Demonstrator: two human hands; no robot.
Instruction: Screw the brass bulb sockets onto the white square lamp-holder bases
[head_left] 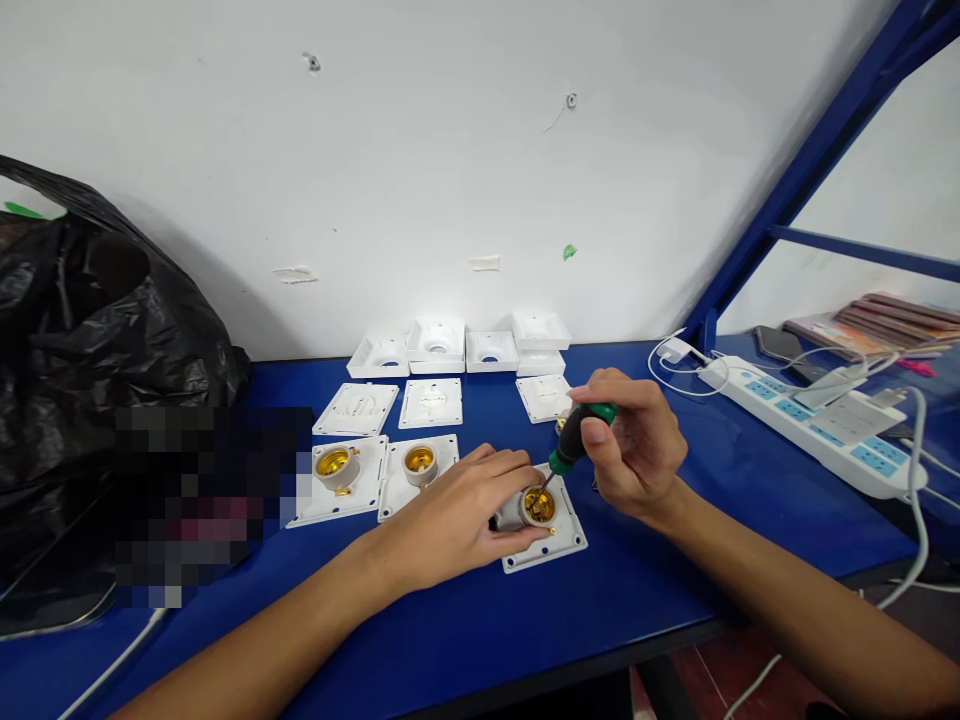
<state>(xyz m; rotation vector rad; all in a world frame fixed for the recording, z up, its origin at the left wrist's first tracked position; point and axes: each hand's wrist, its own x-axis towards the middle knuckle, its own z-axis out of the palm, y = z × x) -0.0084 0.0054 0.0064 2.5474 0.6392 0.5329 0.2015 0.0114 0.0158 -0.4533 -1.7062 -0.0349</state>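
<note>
My right hand (pixel 637 440) is closed round the handle of a black and green screwdriver (pixel 571 440). Its shaft slants down into the brass-lined bowl of a lamp socket (pixel 539 506). The socket sits tilted on a square white plate (pixel 568 545) with holes along its edges. My left hand (pixel 480 510) grips the socket from the left, fingers behind it and thumb in front. To the left, two more lamp sockets, one (pixel 336 464) and another (pixel 420 464), rest on white plates of the same kind. Where the screwdriver tip meets the socket is too small to tell.
White square boxes (pixel 491 352) line the wall, some stacked, with bare white plates (pixel 431 403) before them. A power strip (pixel 817 425) with cables, a phone (pixel 778 344) and booklets (pixel 892 325) lie right. A black plastic bag (pixel 97 330) stands left on the blue table (pixel 480 640).
</note>
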